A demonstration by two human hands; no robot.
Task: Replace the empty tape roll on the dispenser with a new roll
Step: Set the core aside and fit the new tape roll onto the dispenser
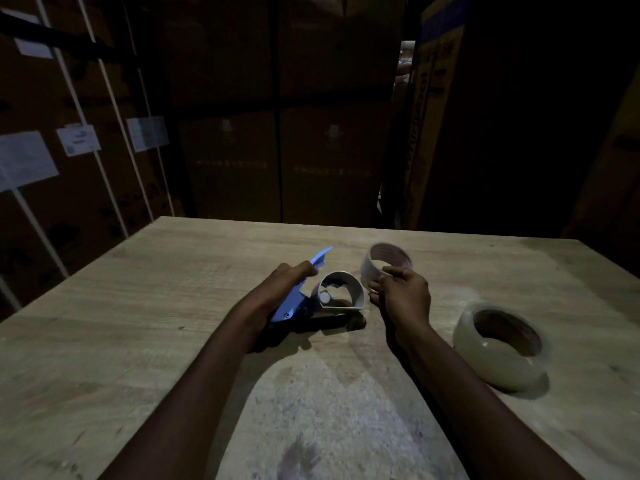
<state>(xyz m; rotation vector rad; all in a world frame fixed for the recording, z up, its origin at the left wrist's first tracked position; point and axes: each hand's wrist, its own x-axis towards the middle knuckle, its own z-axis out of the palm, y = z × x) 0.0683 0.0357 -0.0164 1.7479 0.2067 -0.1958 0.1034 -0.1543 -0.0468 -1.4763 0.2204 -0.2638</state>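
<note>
My left hand (289, 277) grips the blue handle of the tape dispenser (341, 296), which rests on the wooden table (173, 323); its grey curved roll holder stands bare, with a small white hub showing inside. Just right of the holder, my right hand (401, 289) pinches the rim of the empty cardboard tape core (377, 259), lifted slightly above the table. A full roll of clear tape (498, 348) lies flat on the table to the right of my right forearm.
Stacked cardboard boxes (277, 150) with white straps and paper labels wall in the far side and left of the table. A tall box (440, 98) stands at the back right. The scene is dim.
</note>
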